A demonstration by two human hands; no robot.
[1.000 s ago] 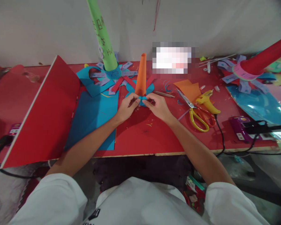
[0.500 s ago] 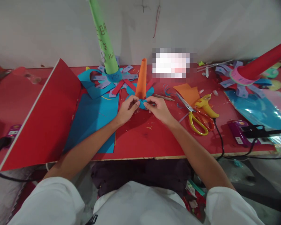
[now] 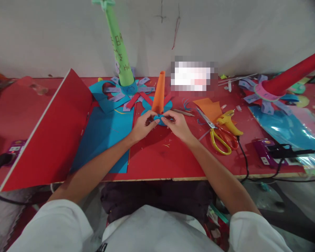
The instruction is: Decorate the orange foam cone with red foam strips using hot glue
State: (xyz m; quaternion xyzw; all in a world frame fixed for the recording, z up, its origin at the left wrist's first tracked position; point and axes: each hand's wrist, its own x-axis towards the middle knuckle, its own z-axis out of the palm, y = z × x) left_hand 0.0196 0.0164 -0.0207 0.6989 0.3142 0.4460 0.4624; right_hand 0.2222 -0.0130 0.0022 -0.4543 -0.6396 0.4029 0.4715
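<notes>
A small blue paper piece sits at the near foot of an upright orange paper cone on a red table, pinched between thumb and fingers of both the left hand and the right hand, each nearly closed. Yellow-and-red-handled scissors and a yellow glue gun lie to the right, with blue sheets to the left.
</notes>
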